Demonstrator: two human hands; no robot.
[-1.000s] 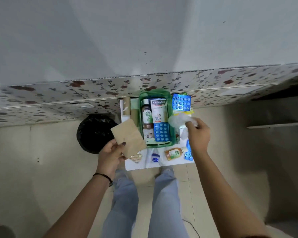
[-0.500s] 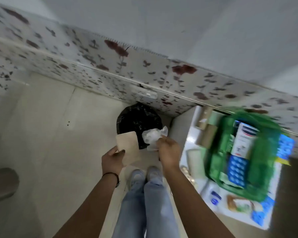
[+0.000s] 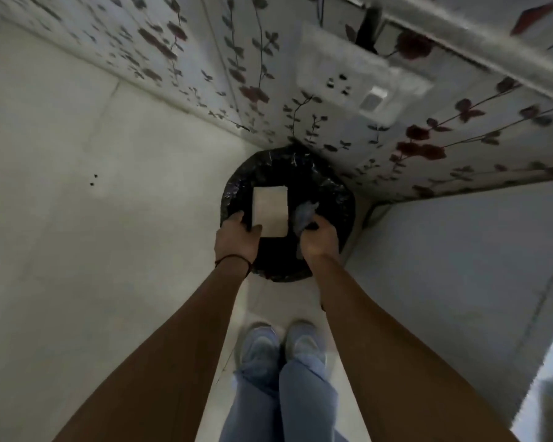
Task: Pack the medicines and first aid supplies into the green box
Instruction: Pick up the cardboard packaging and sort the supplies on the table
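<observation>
Tan, flat paper packet (image 3: 270, 212), seemingly light and stiff, sat pinched at its lower corner by the left hand (image 3: 237, 239) above the round black-lined bin (image 3: 332, 189). The right hand (image 3: 320, 240) clamped crumpled, soft clear plastic wrapping (image 3: 304, 215) alongside. No green box showed.

Two hands (image 3: 237, 239), one bin (image 3: 339, 199), one card (image 3: 270, 212), one wrapper (image 3: 304, 215).

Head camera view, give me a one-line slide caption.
Left hand holds a tan paper packet and right hand crumpled clear plastic over a black-lined bin.
</observation>
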